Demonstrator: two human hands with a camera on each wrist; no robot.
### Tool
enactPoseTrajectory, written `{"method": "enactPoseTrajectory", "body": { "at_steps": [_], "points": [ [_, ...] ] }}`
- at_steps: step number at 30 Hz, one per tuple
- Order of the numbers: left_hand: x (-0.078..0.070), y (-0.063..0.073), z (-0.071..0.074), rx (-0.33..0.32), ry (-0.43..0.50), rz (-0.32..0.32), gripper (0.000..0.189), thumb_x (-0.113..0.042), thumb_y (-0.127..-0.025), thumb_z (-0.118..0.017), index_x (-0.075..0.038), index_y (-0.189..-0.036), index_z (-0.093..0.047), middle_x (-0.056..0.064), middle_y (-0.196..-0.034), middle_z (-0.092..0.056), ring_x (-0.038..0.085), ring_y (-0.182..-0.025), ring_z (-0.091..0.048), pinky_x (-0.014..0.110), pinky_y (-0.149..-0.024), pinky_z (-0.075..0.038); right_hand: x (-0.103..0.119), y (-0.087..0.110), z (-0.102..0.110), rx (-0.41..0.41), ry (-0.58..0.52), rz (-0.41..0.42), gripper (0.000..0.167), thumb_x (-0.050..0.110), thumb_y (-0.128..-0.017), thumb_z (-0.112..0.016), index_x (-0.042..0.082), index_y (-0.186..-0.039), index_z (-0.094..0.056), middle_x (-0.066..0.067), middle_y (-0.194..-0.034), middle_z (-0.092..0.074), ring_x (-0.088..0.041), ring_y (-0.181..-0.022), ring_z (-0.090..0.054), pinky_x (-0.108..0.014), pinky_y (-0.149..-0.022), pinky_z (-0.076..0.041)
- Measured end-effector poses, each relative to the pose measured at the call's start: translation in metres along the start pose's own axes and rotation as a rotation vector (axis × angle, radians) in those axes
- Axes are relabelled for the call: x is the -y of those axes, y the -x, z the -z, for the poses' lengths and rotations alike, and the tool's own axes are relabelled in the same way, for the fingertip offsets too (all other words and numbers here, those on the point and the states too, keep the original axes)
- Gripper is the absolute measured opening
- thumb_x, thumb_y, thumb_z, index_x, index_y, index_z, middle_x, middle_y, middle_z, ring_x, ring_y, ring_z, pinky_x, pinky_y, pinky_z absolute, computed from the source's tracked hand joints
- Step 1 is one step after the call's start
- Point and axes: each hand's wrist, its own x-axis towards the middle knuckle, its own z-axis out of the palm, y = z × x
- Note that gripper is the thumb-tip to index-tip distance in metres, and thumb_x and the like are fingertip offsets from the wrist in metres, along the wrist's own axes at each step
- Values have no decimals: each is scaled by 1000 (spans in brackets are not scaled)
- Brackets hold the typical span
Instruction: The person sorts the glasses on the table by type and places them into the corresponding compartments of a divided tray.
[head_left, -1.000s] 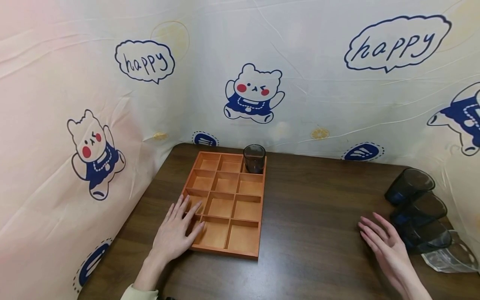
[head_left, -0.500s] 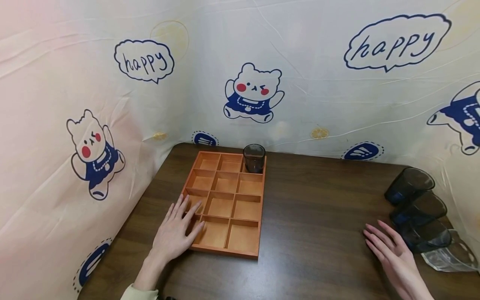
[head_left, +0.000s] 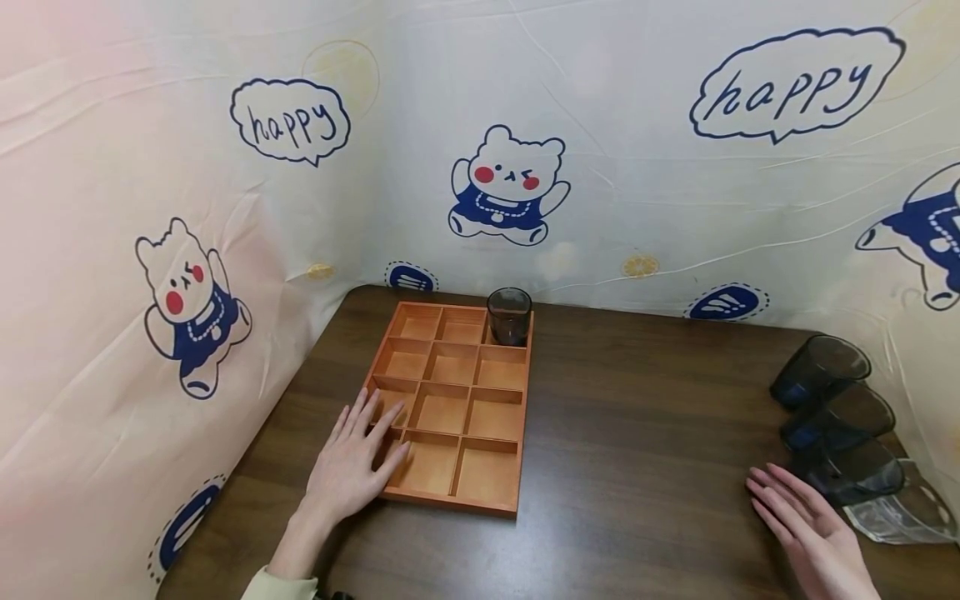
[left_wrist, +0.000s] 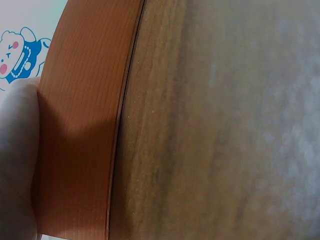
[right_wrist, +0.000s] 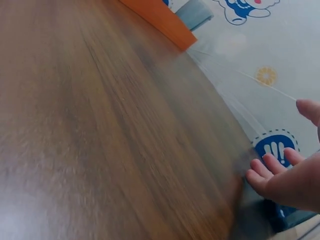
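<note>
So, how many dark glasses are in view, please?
4: one dark glass in the far right corner of the tray; on the table at right, a far glass, a middle glass and a near glass. More may be hidden.

Wooden table, divided tray, three dark glasses, clear vessel

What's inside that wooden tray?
Only one dark glass shows in the wooden tray, in its back right compartment. The left hand covers part of the tray's near left side; what lies beneath cannot be seen.

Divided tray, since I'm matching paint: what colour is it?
The divided tray is orange-brown, seen best in the head view.
</note>
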Motion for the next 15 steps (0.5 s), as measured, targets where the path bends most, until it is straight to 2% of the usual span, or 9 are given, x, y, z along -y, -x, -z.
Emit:
{"method": "enactPoseTrajectory", "body": {
  "at_steps": [3,6,12,15],
  "points": [
    [0,0,0,-5,1,-1,71,-58,-105,-65,-25,-166,-51,17,-180,-34,38,-172,-21,59,-139,-19,5,10,4,-178,131,-27,49,-15,-111,-40,10,-136,-74,-4,-129,-82,-14,-118,-80,-25,-95,-66],
    [-1,1,0,-20,-3,-11,70,-57,-105,-65,-25,-166,-52,18,-180,-35,39,-172,-23,59,-138,-21,9,19,8,-341,206,-38,41,-11,-109,-52,14,-122,-81,0,-115,-86,-11,-105,-83,-24,-85,-68],
    [-2,2,2,-59,-7,-29,68,-55,-105,-66,-23,-164,-55,20,-177,-39,41,-169,-28,63,-135,-25,13,31,13,-498,139,12,38,-12,-107,-56,12,-115,-84,-4,-104,-87,-14,-94,-85,-27,-75,-69],
    [-3,2,2,-54,-1,-24,68,-54,-105,-66,-23,-164,-54,19,-178,-38,41,-170,-28,63,-135,-25,16,32,13,-605,140,-8,35,-9,-106,-60,16,-111,-85,-1,-100,-87,-12,-89,-85,-26,-73,-69]
  ]
}}
